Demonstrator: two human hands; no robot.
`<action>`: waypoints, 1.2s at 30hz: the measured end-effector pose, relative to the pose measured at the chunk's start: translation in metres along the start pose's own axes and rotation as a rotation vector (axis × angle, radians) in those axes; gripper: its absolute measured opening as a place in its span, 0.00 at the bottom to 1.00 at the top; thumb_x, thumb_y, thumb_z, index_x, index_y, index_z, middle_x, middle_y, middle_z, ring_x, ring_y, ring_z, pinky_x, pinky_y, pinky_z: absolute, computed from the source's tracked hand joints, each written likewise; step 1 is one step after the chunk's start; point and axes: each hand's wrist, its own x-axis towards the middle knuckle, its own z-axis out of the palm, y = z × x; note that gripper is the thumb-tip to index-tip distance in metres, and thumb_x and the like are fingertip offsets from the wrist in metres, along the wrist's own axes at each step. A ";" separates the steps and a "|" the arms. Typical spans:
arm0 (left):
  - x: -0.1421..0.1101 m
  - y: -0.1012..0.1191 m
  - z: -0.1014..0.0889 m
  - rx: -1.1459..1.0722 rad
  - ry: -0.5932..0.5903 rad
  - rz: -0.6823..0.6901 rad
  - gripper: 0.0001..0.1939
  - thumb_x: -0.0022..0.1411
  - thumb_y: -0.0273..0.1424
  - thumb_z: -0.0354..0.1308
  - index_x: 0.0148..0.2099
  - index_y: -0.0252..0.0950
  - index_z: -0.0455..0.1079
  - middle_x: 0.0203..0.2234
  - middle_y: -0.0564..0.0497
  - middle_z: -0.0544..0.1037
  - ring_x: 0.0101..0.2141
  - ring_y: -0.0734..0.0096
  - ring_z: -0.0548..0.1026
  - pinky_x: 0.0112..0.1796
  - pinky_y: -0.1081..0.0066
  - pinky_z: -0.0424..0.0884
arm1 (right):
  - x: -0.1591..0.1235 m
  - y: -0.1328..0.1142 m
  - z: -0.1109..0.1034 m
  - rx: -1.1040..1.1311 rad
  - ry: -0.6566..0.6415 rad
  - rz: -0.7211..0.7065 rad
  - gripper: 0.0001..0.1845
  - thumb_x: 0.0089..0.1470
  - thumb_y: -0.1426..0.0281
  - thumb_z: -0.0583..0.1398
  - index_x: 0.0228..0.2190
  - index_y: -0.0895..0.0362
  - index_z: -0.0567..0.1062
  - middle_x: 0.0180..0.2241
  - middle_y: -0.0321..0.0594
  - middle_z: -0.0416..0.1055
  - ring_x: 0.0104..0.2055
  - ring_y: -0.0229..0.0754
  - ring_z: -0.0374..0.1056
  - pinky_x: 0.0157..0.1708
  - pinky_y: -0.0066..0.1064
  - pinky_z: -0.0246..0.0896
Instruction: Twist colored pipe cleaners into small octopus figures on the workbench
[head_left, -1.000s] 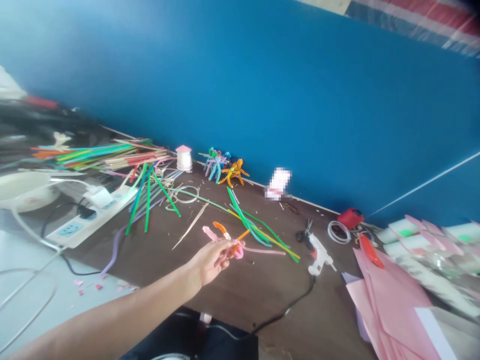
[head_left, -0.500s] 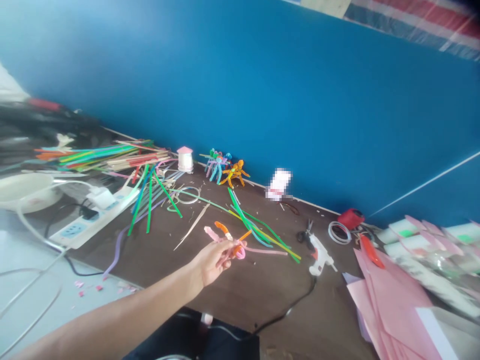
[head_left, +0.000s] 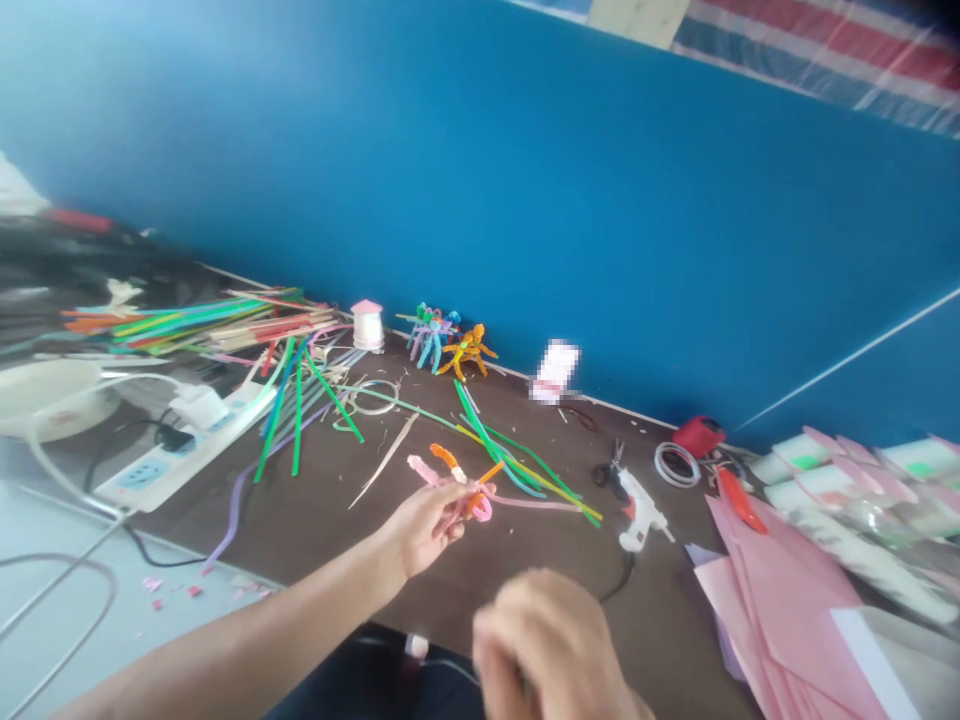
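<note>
My left hand [head_left: 427, 520] reaches out over the brown table [head_left: 315, 520] and pinches a small twisted pink and orange pipe-cleaner piece [head_left: 457, 478] between its fingertips. My right hand [head_left: 551, 650] shows blurred at the bottom of the view, close to the camera, with its back towards me; its fingers are smeared by motion. Loose green, yellow and pink pipe cleaners [head_left: 517, 465] lie on the table just beyond the left hand.
A bundle of coloured pipe cleaners [head_left: 202, 320] and a white power strip [head_left: 180, 440] lie at the left. Finished pipe-cleaner figures [head_left: 450, 342] stand by the blue wall. A glue gun [head_left: 637, 505], scissors [head_left: 607, 468], red tape dispenser [head_left: 697, 437] and pink paper sheets [head_left: 780, 600] are at the right.
My right hand has come up into view at the bottom. The left hand keeps its hold on the pipe-cleaner piece in about the same spot.
</note>
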 end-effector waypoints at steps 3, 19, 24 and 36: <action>-0.002 -0.001 -0.001 -0.003 -0.016 0.001 0.08 0.50 0.30 0.57 0.32 0.29 0.72 0.20 0.51 0.72 0.18 0.84 0.63 0.16 0.81 0.49 | 0.046 0.016 0.011 0.181 0.027 0.181 0.10 0.56 0.72 0.50 0.36 0.55 0.70 0.29 0.38 0.70 0.27 0.36 0.66 0.29 0.27 0.62; -0.007 -0.007 0.002 -0.075 0.101 -0.139 0.05 0.47 0.26 0.59 0.24 0.29 0.67 0.14 0.54 0.70 0.14 0.85 0.62 0.13 0.84 0.52 | 0.082 0.035 0.021 0.490 0.330 0.051 0.10 0.52 0.74 0.55 0.36 0.54 0.73 0.32 0.41 0.68 0.34 0.41 0.65 0.35 0.33 0.63; -0.007 -0.012 0.001 -0.055 0.077 -0.179 0.06 0.47 0.28 0.59 0.25 0.30 0.67 0.15 0.54 0.71 0.14 0.84 0.64 0.14 0.84 0.53 | 0.078 0.034 0.019 0.354 0.336 -0.017 0.08 0.53 0.75 0.53 0.33 0.55 0.72 0.30 0.40 0.67 0.33 0.40 0.64 0.34 0.32 0.62; -0.007 -0.013 0.002 -0.055 0.132 -0.229 0.06 0.44 0.27 0.59 0.24 0.30 0.66 0.14 0.54 0.69 0.15 0.84 0.63 0.14 0.83 0.50 | 0.077 0.036 0.009 0.325 0.157 -0.044 0.10 0.53 0.75 0.53 0.35 0.54 0.72 0.32 0.40 0.70 0.35 0.39 0.67 0.36 0.29 0.61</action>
